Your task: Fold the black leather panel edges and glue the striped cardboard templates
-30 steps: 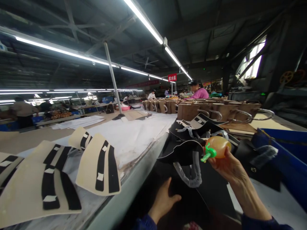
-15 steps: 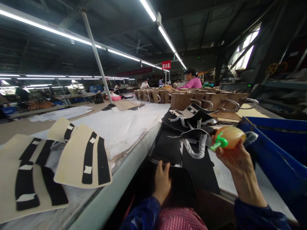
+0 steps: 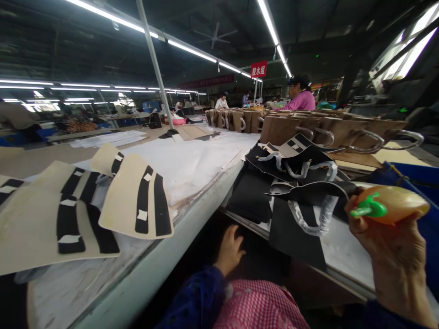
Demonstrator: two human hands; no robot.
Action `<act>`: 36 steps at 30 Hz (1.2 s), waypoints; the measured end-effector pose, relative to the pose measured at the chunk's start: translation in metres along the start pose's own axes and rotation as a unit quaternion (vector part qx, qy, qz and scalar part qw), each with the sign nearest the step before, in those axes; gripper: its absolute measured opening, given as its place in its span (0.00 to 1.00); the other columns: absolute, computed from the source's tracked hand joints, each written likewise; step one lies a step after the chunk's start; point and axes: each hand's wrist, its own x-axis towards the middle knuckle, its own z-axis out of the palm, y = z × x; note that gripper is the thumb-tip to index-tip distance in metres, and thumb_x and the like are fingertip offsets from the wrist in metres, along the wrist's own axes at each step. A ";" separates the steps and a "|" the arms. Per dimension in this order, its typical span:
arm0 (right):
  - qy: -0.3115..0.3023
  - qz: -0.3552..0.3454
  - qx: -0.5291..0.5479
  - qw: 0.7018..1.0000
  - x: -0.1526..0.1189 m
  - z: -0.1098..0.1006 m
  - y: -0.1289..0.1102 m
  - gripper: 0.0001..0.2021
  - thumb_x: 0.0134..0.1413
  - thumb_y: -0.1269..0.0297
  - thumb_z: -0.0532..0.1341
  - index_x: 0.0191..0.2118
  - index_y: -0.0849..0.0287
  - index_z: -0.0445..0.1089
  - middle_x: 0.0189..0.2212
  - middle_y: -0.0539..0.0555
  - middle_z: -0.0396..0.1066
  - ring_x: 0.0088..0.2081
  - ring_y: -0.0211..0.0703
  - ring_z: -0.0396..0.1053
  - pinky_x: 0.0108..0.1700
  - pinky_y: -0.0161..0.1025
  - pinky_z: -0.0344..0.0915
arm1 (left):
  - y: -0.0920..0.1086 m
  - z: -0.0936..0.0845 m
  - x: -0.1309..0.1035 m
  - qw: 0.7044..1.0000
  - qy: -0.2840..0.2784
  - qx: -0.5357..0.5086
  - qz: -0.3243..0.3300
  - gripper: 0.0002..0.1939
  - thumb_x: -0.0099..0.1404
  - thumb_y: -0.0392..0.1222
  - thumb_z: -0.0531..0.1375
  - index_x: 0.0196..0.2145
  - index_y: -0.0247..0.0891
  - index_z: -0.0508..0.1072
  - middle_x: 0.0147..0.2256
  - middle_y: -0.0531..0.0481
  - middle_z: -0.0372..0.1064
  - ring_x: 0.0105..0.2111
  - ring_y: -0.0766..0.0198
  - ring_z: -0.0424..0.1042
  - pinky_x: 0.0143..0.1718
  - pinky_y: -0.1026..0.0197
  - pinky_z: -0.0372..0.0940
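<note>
In my right hand (image 3: 394, 246), raised at the right, is a rounded amber squeeze bottle (image 3: 399, 204) with a green nozzle (image 3: 372, 206) pointing left. My left hand (image 3: 229, 250) hangs in the dark gap between the two tables, its fingers apart and slightly bent, with nothing visible in them. Just beyond it lies a black panel (image 3: 250, 196) at the table's edge. To the left of the bottle rest black bag pieces (image 3: 288, 167) and a plastic-wrapped handle (image 3: 318, 219). What lies beneath my left hand is too dark to make out.
Cream panels (image 3: 137, 201) with black strips lie on the left table (image 3: 192, 169). Brown bags (image 3: 279, 130) with wrapped handles stand in rows behind the black pieces. A blue bin (image 3: 414, 176) is at the far right. A person in pink (image 3: 303, 98) works farther back.
The view has shifted, and the bottle in my right hand now appears farther right. My left hand has come away from the black panel edge it was touching; its fingers have spread.
</note>
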 end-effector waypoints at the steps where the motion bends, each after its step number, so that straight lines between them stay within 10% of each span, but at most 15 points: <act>1: 0.004 0.001 0.000 1.000 0.001 -0.001 0.001 0.46 0.06 0.55 0.84 0.45 0.59 0.78 0.42 0.55 0.75 0.34 0.47 0.78 0.27 0.34 0.78 | -0.005 0.002 0.000 1.000 -0.006 0.002 -0.025 0.24 0.63 0.42 0.67 0.55 0.34 0.72 0.69 0.37 0.50 0.70 0.41 0.48 0.67 0.35 0.51; 7: 0.007 0.005 0.021 1.000 0.015 -0.022 0.009 0.45 0.08 0.57 0.84 0.46 0.60 0.78 0.43 0.55 0.75 0.37 0.47 0.78 0.30 0.35 0.79 | -0.031 -0.012 0.015 0.984 -0.091 0.034 -0.148 0.48 0.58 0.58 0.69 0.69 0.38 0.55 0.72 0.36 0.42 0.71 0.35 0.40 0.69 0.30 0.39; 20: 0.074 0.057 0.072 0.993 0.029 -0.110 0.019 0.27 0.41 0.58 0.75 0.49 0.62 0.74 0.48 0.60 0.74 0.43 0.47 0.77 0.37 0.34 0.77 | -0.001 -0.079 0.020 0.980 -0.172 0.089 -0.055 0.13 0.69 0.47 0.62 0.47 0.37 0.74 0.48 0.46 0.73 0.50 0.54 0.72 0.55 0.44 0.66; 36: 0.051 0.109 0.118 0.986 0.034 -0.153 0.017 0.26 0.53 0.57 0.71 0.56 0.54 0.69 0.46 0.54 0.79 0.46 0.42 0.79 0.44 0.35 0.77 | -0.009 -0.027 0.079 0.951 -0.238 0.159 -0.119 0.23 0.67 0.49 0.64 0.56 0.38 0.71 0.60 0.41 0.65 0.61 0.47 0.64 0.62 0.36 0.59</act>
